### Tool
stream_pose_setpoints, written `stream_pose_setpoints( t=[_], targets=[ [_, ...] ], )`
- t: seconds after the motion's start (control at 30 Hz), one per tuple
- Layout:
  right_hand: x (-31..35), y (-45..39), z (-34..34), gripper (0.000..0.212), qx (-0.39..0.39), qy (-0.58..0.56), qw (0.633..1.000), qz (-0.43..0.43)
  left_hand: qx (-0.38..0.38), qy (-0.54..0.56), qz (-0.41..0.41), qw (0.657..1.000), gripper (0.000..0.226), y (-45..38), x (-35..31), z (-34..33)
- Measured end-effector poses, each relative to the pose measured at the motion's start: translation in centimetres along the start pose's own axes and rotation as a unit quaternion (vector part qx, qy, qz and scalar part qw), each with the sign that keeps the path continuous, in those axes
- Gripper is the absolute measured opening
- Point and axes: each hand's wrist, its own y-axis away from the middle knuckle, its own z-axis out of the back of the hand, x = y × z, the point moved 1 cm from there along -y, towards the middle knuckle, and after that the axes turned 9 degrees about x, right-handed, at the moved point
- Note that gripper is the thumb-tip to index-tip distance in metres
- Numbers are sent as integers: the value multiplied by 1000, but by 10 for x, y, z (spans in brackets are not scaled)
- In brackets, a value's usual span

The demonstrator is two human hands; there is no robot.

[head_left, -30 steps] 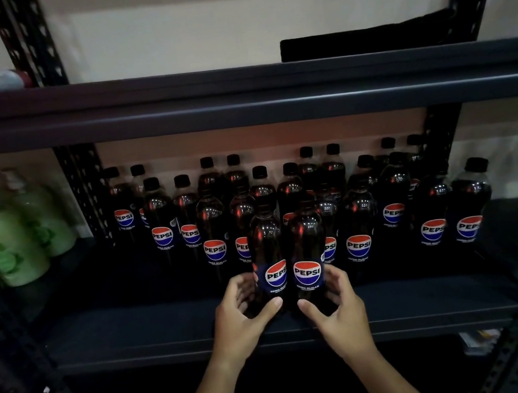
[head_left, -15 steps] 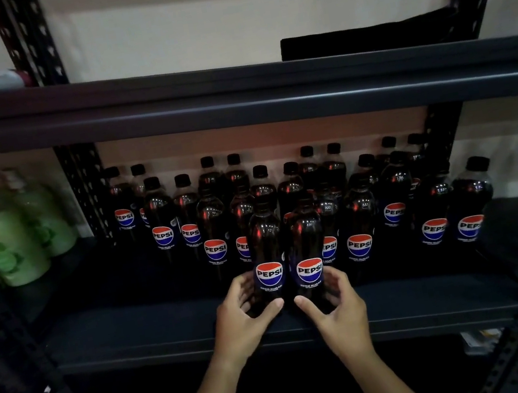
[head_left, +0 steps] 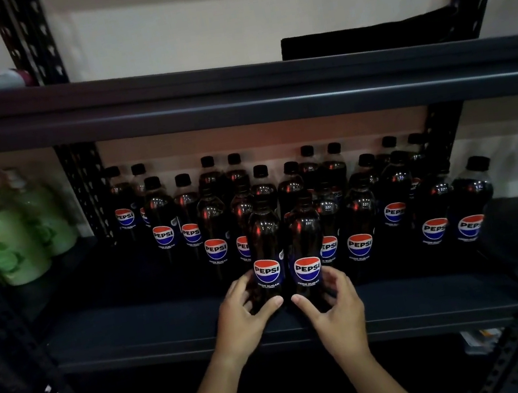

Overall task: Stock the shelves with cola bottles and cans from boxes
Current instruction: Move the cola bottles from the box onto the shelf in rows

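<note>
Left hand [head_left: 241, 316] gripping one dark plastic Pepsi bottle [head_left: 266, 257], right hand [head_left: 334, 307] gripping its twin [head_left: 306, 253]; both upright, touching, at dark metal shelf [head_left: 157, 333] front. Rows already stocked beyond hands. Front space left; boxes, cans unseen.

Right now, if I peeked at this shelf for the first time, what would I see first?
First you would spot the two front Pepsi bottles standing side by side near the middle shelf's front edge, the left hand curled round one and the right hand round the other. Behind them stands a crowd of dark Pepsi bottles with bright labels. Far left, pale green bottles glow.
</note>
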Motion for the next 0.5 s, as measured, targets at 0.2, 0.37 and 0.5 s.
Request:
stream_pose_setpoints(
  t=[0.2, 0.37, 0.5],
  targets=[
    [-2, -1, -1, 70, -1, -3, 1000, -2, -7, -2, -7, 1000, 69, -1, 4, 0],
    [-1, -1, -1, 69, -6, -4, 1000, -1, -3, 3, 2, 1000, 73, -1, 7, 1],
    [0, -1, -1, 67, -6, -6, 1000, 2, -8, 3, 10, 1000, 75, -2, 10, 1]
  ],
)
